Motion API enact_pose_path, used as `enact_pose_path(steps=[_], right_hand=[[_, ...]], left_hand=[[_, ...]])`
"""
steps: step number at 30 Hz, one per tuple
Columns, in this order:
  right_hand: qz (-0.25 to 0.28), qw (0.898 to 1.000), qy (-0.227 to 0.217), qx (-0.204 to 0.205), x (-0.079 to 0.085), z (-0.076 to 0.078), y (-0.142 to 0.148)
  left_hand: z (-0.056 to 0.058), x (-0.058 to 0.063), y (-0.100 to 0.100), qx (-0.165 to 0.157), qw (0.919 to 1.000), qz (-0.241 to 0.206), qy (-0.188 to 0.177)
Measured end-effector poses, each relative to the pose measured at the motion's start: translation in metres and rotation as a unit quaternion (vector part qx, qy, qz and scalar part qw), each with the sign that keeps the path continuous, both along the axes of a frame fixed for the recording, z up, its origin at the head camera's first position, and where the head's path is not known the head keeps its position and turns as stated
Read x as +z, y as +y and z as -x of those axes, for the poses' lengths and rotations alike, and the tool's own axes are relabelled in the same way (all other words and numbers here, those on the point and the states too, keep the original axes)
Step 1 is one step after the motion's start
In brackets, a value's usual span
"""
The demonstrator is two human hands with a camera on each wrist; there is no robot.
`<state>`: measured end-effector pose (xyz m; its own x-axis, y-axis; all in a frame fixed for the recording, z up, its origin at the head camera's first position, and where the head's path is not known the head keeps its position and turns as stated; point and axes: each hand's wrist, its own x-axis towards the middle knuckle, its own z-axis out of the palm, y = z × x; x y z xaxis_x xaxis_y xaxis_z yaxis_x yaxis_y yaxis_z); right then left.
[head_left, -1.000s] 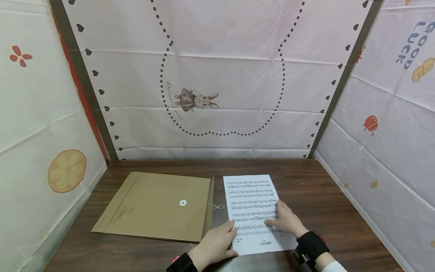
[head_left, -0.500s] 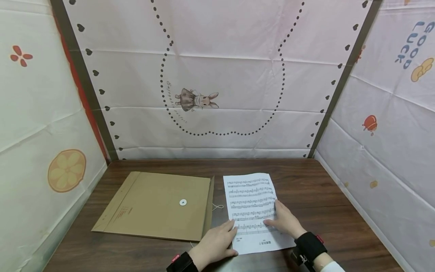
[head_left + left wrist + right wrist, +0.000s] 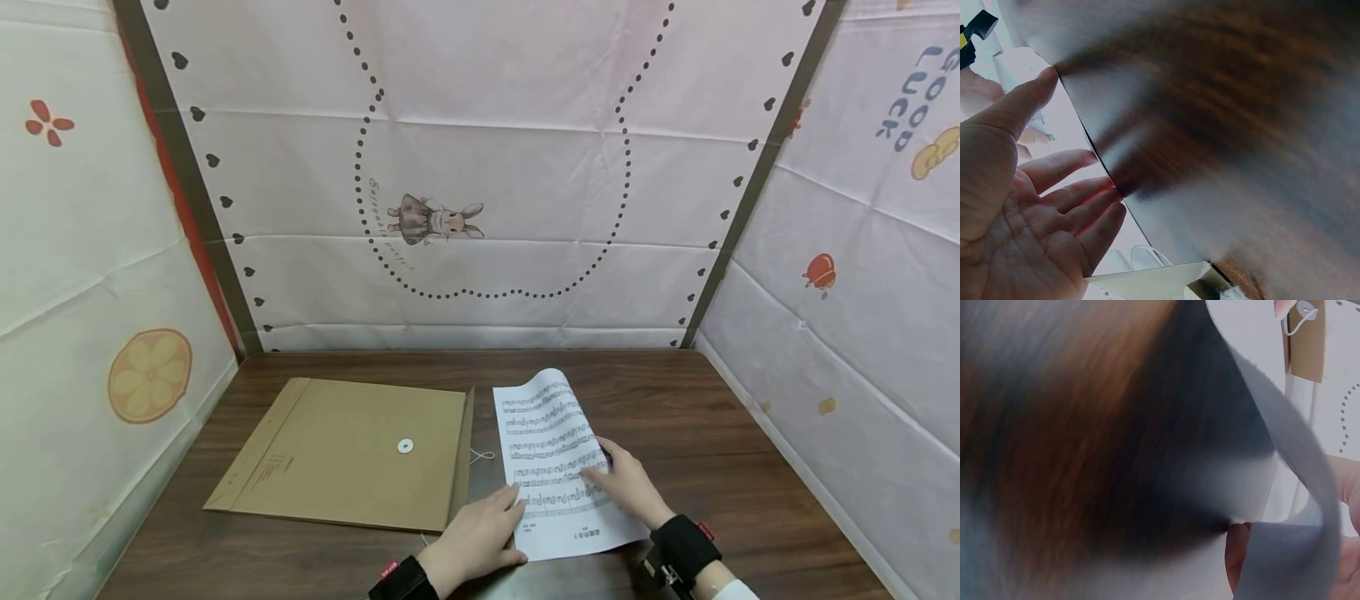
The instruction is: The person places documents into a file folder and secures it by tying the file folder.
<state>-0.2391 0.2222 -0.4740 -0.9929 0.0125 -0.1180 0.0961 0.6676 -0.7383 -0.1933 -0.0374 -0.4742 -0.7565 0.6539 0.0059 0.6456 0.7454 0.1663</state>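
A sheet of printed music [image 3: 551,492] lies on the brown wooden table, its right side lifted and bowed. My right hand [image 3: 633,487] pinches that right edge, thumb on top. In the right wrist view the paper [image 3: 1294,422] curves up off the table, and a fingertip [image 3: 1237,550] shows under it. With fingers spread and fairly straight, my left hand [image 3: 480,537] touches the sheet's left edge near its lower corner. The left wrist view shows the thumb and fingertips of this hand [image 3: 1029,212] along the paper's edge. A brown paper document envelope [image 3: 337,450] lies left of the sheet.
On the envelope sits a white button [image 3: 405,446]; a thin white string [image 3: 482,455] sticks out past its right-side flap. Printed cloth walls [image 3: 480,167] stand behind and on both sides of the table [image 3: 720,467].
The sheet's right edge has risen and moved left with my right hand, and its far end now curls upward. My left hand and the envelope stay where they were.
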Motion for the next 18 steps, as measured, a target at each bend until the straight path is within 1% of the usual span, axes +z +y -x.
enact_pose_path(steps=[4,9,11,14,18], right_hand=[[0.041,0.999,0.002,0.001,0.0,-0.001,0.0],[0.082,0.997,-0.01,-0.012,0.002,-0.002,0.001],[0.098,0.995,-0.016,-0.011,0.003,-0.002,0.002],[0.133,0.991,-0.029,-0.007,0.006,-0.002,0.006],[0.203,0.978,-0.051,-0.01,0.014,-0.002,0.013]], left_hand=[[0.0,-0.002,0.0,0.002,1.0,-0.003,-0.001],[-0.001,-0.004,0.0,0.006,0.9999,-0.009,0.001],[-0.002,-0.004,0.0,0.013,0.9998,-0.016,-0.002],[-0.003,-0.003,0.002,0.036,0.9985,-0.038,-0.014],[-0.004,0.0,0.004,0.08,0.9926,-0.086,-0.029]])
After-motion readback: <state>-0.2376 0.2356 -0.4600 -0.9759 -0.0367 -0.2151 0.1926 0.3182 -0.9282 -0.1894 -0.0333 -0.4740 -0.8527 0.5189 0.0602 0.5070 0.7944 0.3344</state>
